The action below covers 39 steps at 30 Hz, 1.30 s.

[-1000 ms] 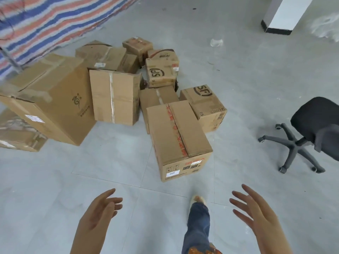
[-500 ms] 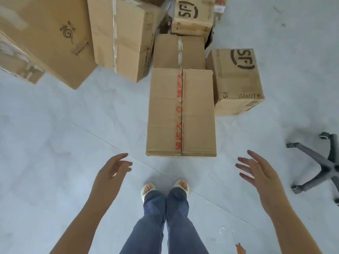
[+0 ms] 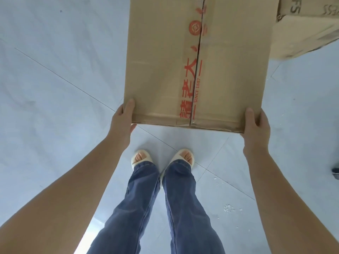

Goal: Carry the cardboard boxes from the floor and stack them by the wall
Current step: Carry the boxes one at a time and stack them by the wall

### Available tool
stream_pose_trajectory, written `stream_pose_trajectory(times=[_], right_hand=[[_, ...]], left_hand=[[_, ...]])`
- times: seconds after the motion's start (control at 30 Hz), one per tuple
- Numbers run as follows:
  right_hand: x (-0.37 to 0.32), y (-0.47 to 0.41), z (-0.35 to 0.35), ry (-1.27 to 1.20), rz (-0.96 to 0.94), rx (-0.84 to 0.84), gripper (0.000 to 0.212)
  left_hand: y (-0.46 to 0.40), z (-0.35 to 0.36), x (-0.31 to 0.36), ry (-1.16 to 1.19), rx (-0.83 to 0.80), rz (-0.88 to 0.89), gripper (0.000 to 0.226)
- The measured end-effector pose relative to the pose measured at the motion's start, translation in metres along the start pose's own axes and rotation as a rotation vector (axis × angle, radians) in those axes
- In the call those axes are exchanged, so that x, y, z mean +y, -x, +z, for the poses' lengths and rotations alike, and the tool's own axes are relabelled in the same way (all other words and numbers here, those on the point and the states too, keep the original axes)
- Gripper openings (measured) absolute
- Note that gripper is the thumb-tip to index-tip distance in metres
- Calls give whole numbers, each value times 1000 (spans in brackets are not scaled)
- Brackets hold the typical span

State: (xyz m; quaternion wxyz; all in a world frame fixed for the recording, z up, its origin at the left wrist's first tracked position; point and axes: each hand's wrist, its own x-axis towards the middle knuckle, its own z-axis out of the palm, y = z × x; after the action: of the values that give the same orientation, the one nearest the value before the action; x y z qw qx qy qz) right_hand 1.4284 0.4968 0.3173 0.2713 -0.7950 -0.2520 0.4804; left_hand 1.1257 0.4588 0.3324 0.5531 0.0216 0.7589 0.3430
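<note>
Hands, left hand point(image 3: 122, 119) and right hand point(image 3: 255, 125), grip the taped-shut cardboard box point(image 3: 194, 66).

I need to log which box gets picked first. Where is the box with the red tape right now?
In the head view, the box with red tape sits top centre, gripped at its near corners by the left hand and right hand, another box to its right.

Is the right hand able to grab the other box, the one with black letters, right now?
Probably not yet. The right hand already grips the near corner of the red-taped box, as does the left hand. The black-lettered box sits farther off, beyond that box's far right side.
</note>
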Motion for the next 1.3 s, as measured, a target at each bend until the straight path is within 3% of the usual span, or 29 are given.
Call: stream_pose_trajectory(times=[0.13, 0.3, 0.53, 0.67, 0.8, 0.87, 1.07, 1.13, 1.23, 1.3], right_hand=[[13, -12, -10, -168, 83, -139, 45], [7, -6, -14, -216, 86, -210, 46], [-56, 46, -38, -119, 73, -183, 38], [-105, 88, -43, -28, 55, -170, 32], [-151, 120, -42, 79, 39, -239, 21], [-170, 130, -33, 140, 86, -283, 19], [-209, 137, 13, 233, 289, -337, 29], [-216, 135, 19, 198, 372, -343, 33], [-221, 136, 21, 213, 421, -355, 36], [-220, 139, 19, 229, 418, -352, 34]], left_hand=[[-16, -11, -17, 18, -118, 36, 34], [-10, -6, -12, 7, -90, 59, 48], [51, -28, 29, 16, -28, 133, 18], [103, -53, 54, 32, 22, 187, 19], [138, -87, 77, 67, 142, 101, 24], [145, -101, 88, 61, 181, 56, 16], [131, -118, 113, 53, 270, -61, 18], [128, -119, 116, 63, 277, -145, 31], [129, -125, 117, 102, 246, -288, 75], [132, -130, 114, 160, 193, -326, 69]])
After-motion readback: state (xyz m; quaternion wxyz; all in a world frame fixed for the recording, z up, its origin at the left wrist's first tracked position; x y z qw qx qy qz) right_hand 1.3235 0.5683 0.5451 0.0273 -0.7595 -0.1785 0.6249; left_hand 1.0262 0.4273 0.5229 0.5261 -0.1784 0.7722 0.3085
